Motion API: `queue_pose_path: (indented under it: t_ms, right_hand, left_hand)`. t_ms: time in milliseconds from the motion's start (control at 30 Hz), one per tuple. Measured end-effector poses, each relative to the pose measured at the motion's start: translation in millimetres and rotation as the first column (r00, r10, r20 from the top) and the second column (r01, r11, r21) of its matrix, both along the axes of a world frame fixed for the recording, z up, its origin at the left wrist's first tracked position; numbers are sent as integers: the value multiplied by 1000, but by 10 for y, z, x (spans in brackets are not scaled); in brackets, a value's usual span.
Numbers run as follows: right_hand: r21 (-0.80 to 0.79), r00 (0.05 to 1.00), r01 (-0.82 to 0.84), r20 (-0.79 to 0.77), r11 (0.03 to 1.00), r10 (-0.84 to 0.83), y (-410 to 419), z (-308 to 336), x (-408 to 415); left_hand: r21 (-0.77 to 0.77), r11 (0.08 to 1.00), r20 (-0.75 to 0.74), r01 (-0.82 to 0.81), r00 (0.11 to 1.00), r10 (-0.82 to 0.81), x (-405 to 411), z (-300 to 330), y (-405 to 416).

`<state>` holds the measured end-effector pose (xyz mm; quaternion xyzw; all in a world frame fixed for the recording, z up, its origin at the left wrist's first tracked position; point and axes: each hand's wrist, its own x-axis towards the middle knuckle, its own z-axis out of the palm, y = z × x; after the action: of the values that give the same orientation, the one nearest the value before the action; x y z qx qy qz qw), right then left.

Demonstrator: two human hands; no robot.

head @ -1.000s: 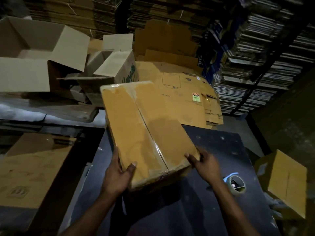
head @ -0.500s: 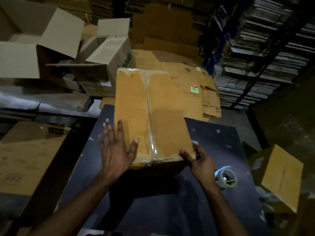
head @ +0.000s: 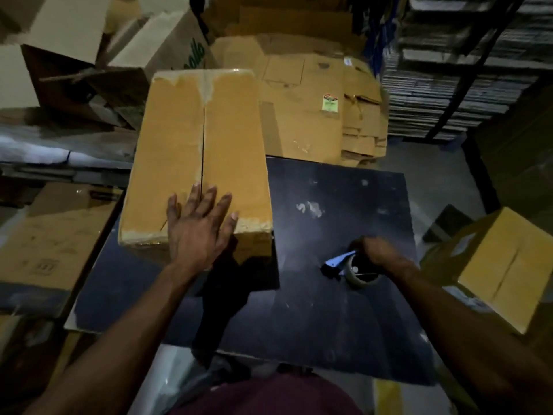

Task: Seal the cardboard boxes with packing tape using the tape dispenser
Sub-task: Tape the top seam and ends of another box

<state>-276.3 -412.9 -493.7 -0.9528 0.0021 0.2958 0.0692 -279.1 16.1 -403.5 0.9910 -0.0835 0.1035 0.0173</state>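
A tall brown cardboard box [head: 179,139] stands on the left part of the dark table [head: 329,310], its two top flaps meeting in a seam down the middle. My left hand [head: 200,232] lies flat with straight fingers on the near end of the box top, across the seam. To the right, the tape dispenser [head: 351,269] with a blue blade guard and a roll of clear tape sits on the table. My right hand [head: 378,253] curls around it from the far side.
A sealed box [head: 502,265] sits low at the right of the table. Flattened cartons [head: 314,94] are piled behind it, open boxes [head: 74,40] stack at the back left, and shelves of flat stock [head: 463,70] fill the right. Another carton [head: 54,235] lies low on the left.
The box has been turned straight and set down on the table. My left hand moved onto its top. My right hand left the box corner and took hold of the tape dispenser.
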Motion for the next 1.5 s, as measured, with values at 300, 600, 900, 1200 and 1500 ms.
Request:
queue_pose_path:
  t_ms: [300, 600, 900, 1200, 1500]
  right_hand:
    - [133, 998, -42, 61, 990, 34, 230, -111, -451]
    - [480, 944, 3, 287, 877, -160, 1102, 942, -933]
    - [347, 754, -242, 655, 906, -50, 2022, 1729, -1020]
    - [-4, 483, -453, 839, 892, 249, 2670, 1808, -1002]
    - [293, 553, -528, 831, 797, 61, 3226, 1990, -865]
  left_hand:
    - [16, 996, -163, 88, 983, -84, 4, 113, 38]
    - [-520, 854, -56, 27, 996, -66, -368, 427, -59]
    - [-730, -336, -565, -596, 802, -195, -1245, 865, 23]
    - [-586, -478, -566, -654, 753, -336, -1374, 917, 633]
    - [-334, -797, -614, -504, 758, -222, -1244, 905, 851]
